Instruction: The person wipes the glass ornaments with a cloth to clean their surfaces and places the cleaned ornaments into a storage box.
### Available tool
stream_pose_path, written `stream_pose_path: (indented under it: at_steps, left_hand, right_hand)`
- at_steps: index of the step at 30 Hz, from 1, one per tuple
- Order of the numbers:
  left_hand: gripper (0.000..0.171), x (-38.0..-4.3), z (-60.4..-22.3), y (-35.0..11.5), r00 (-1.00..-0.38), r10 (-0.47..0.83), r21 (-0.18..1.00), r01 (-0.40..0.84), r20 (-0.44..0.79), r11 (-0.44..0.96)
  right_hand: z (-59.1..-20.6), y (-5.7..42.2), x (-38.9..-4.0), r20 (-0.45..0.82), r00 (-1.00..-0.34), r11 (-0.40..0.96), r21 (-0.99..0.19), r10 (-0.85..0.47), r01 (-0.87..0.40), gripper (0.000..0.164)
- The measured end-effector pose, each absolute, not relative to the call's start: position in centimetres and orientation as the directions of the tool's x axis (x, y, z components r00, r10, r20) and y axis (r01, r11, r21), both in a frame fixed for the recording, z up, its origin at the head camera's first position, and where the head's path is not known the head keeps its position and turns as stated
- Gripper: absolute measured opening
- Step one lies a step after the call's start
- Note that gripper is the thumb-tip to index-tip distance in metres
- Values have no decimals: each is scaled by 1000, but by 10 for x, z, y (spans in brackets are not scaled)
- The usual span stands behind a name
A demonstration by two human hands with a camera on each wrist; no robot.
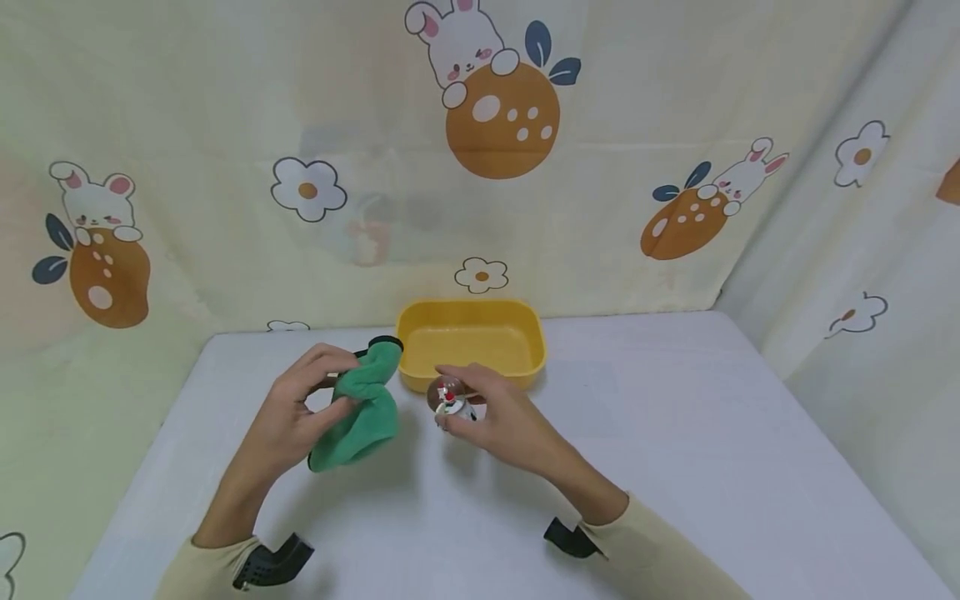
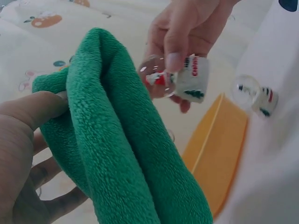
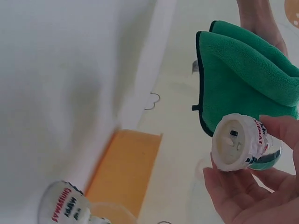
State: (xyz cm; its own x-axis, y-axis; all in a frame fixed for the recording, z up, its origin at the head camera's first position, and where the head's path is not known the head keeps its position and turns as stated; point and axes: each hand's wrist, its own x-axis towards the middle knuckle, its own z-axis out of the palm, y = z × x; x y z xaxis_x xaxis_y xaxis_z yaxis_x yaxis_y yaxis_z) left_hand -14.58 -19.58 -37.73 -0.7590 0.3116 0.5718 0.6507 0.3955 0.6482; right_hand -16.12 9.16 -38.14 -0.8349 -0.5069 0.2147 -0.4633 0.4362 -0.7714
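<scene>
My left hand (image 1: 296, 417) pinches a folded green cloth (image 1: 367, 412) with dark edging, which hangs down above the table. Just to the right, my right hand (image 1: 517, 425) grips a small snow globe (image 1: 444, 390) between thumb and fingers, with a clear dome and a white base. In the left wrist view, a red-and-white figure shows inside the dome of this held globe (image 2: 191, 79). The right wrist view looks at the underside of its base (image 3: 231, 144). A second snow globe (image 2: 266, 100), lettered the same way, is near the basin; the right wrist view shows it (image 3: 60, 203) at lower left.
A yellow plastic basin (image 1: 472, 337) stands at the back middle of the white table (image 1: 660, 433), close behind my right hand. A curtain (image 1: 225, 242) printed with rabbits and flowers hangs behind the table. Black wrist mounts (image 1: 273, 562) sit at both sleeves.
</scene>
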Motion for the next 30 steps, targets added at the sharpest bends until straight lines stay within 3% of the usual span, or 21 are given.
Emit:
stream_pose_path:
  at_steps: [7, 13, 21, 26, 30]
  left_hand:
    - [41, -144, -373, -180, -712, 282, 652, 702, 643, 286]
    - [38, -142, -369, -168, -732, 253, 701, 680, 633, 214]
    - [36, -139, -367, -151, -750, 191, 746, 657, 633, 107]
    - [43, -136, -367, -141, -768, 183, 773, 632, 614, 58]
    - [50, -133, -371, -136, -781, 212, 785, 613, 587, 85]
  right_hand:
    - [-366, 97, -155, 244, -831, 418, -772, -500, -478, 57]
    - [-355, 99, -149, 309, -824, 378, -774, -475, -508, 49]
    - [-352, 93, -146, 450, -756, 285, -734, -475, -616, 45]
    - [-352, 88, -147, 559, -673, 273, -635, -484, -723, 47]
    - [-350, 85, -148, 594, -645, 279, -594, -480, -755, 47]
